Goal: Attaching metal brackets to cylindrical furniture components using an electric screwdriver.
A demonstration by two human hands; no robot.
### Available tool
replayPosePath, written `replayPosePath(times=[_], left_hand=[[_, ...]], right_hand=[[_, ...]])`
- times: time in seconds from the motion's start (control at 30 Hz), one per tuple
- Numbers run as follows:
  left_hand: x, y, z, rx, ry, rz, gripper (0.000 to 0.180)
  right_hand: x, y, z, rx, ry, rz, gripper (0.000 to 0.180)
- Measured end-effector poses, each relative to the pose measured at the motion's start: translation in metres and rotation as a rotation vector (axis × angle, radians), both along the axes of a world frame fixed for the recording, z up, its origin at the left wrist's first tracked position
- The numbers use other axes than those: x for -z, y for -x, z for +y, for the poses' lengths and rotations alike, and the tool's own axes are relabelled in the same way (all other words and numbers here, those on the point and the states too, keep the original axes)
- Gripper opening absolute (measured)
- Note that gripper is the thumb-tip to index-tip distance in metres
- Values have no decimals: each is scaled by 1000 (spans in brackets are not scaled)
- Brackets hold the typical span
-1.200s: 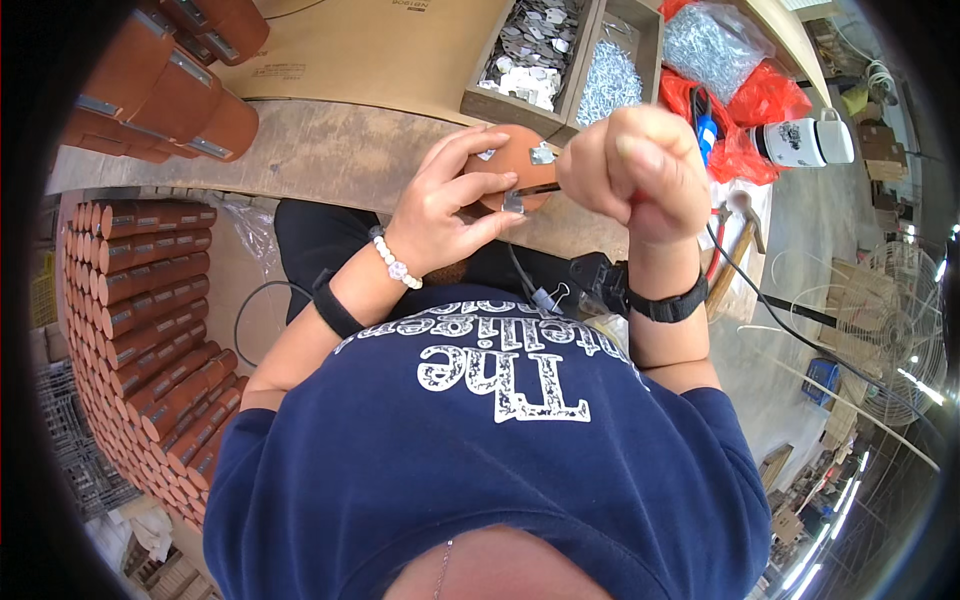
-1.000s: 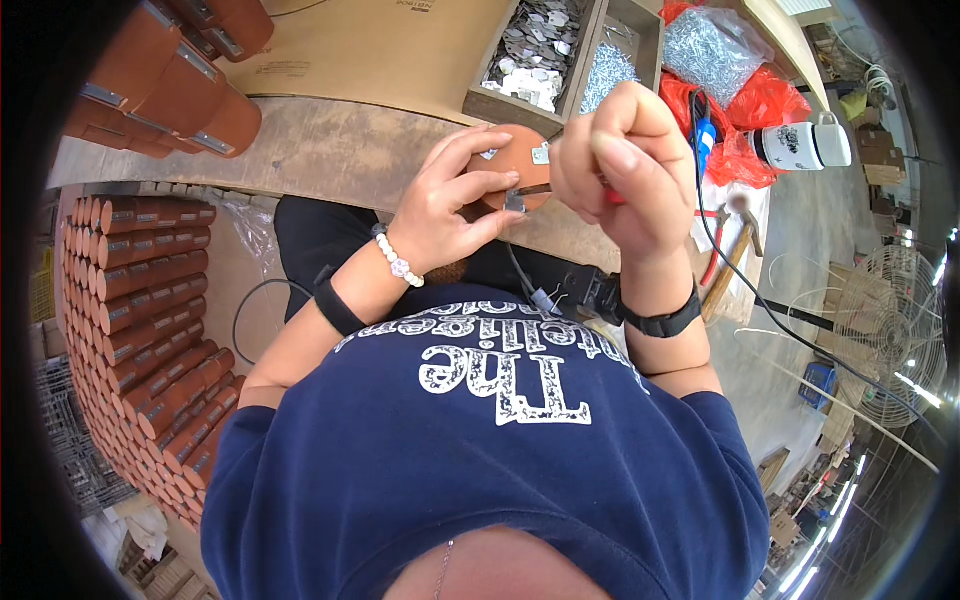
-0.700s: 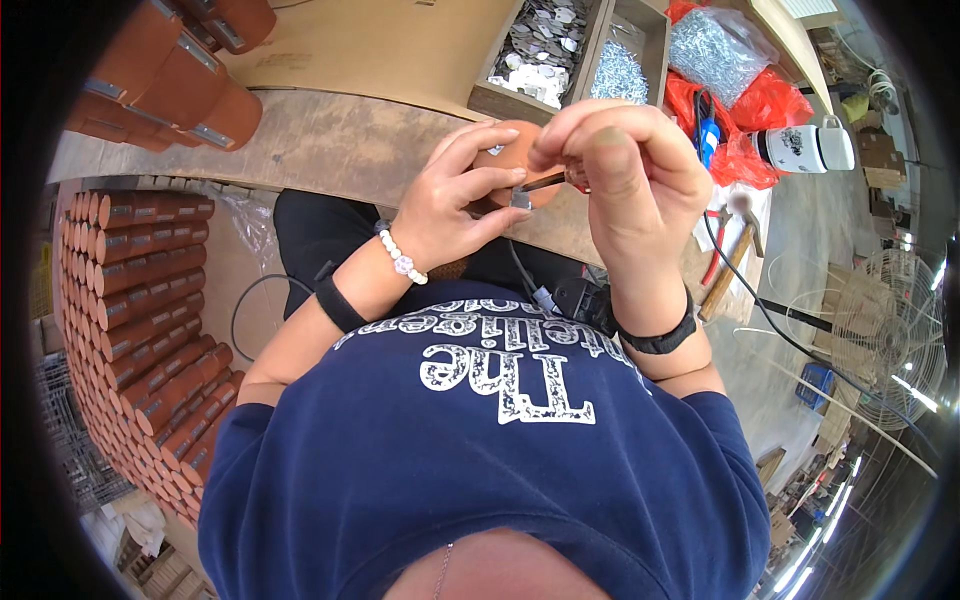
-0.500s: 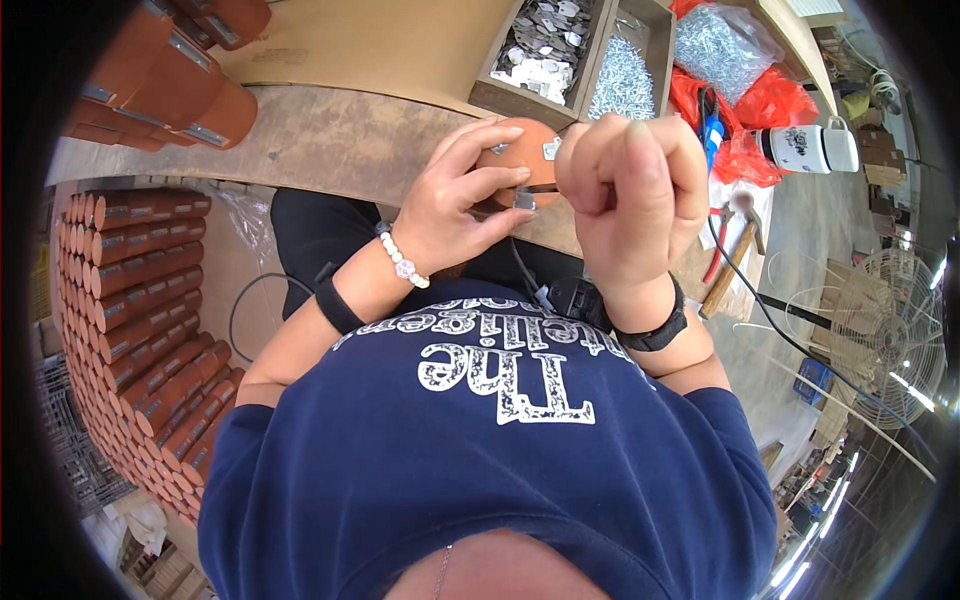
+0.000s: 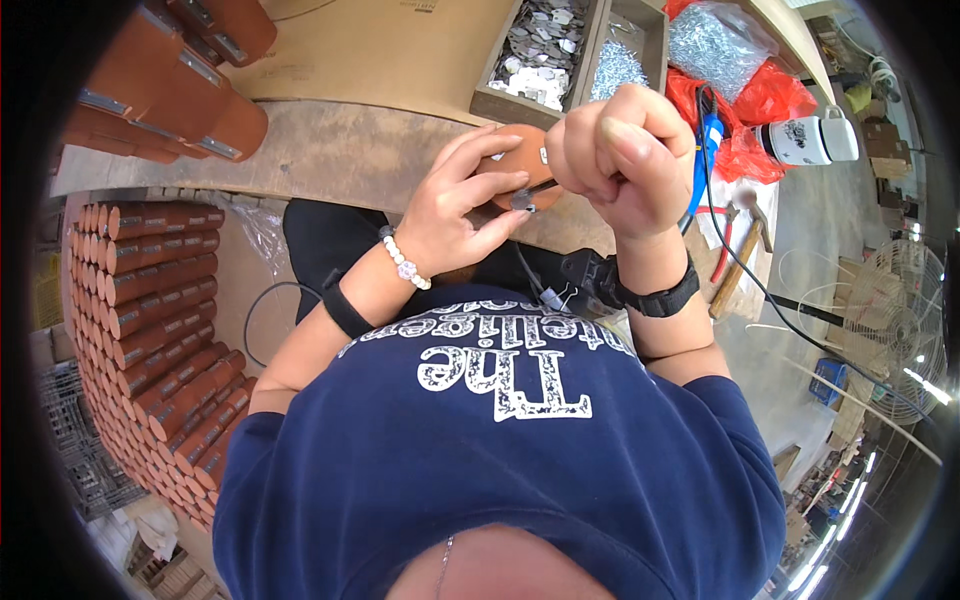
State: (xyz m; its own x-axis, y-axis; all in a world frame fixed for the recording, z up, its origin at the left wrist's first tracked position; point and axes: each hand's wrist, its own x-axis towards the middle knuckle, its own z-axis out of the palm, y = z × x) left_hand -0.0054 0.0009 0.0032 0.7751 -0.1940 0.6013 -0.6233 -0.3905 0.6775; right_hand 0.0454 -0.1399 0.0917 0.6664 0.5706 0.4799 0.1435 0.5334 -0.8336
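A reddish-brown round piece point(image 5: 527, 158) rests at the bench's near edge, with small metal fittings on its face. My left hand point(image 5: 465, 195) curves over its left side, and its thumb and finger pinch a small grey metal plate point(image 5: 523, 201) against it. To the right, my right hand point(image 5: 628, 160) is closed in a fist with the thumb uppermost. A thin dark line shows between that fist and the plate; whether it is a tool's shaft is unclear. The fist hides whatever it holds.
Wooden trays hold metal plates point(image 5: 542, 45) and screws point(image 5: 618, 68). Right of my fist are a blue corded tool point(image 5: 706, 150), a bag of screws point(image 5: 715, 45), a white bottle point(image 5: 805, 141), a hammer point(image 5: 738, 265) and red-handled pliers point(image 5: 722, 255). Reddish-brown cylinders point(image 5: 165, 270) are stacked at left.
My right fist has shifted slightly up and left, and its wrist stands straighter. My left hand keeps its pinch on the metal plate. The whole view has shifted a little.
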Motion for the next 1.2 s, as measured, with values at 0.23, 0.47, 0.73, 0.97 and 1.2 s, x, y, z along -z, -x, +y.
replayPosePath(times=[0.23,0.47,0.73,0.97,1.2], left_hand=[[7,2,2,-10,-52,-10,36],[5,6,-6,-177,-55,188,78],[6,8,-7,-250,-133,478,62],[0,12,7,-244,-125,539,56],[-44,-31,64,-299,154,554,60]], right_hand=[[5,10,-31,188,-44,-30,14],[22,-11,-122,785,-27,-4,28],[86,-31,-136,1079,454,-104,23],[116,-46,-131,1126,688,-153,11],[126,-9,-128,1120,1346,-211,29]])
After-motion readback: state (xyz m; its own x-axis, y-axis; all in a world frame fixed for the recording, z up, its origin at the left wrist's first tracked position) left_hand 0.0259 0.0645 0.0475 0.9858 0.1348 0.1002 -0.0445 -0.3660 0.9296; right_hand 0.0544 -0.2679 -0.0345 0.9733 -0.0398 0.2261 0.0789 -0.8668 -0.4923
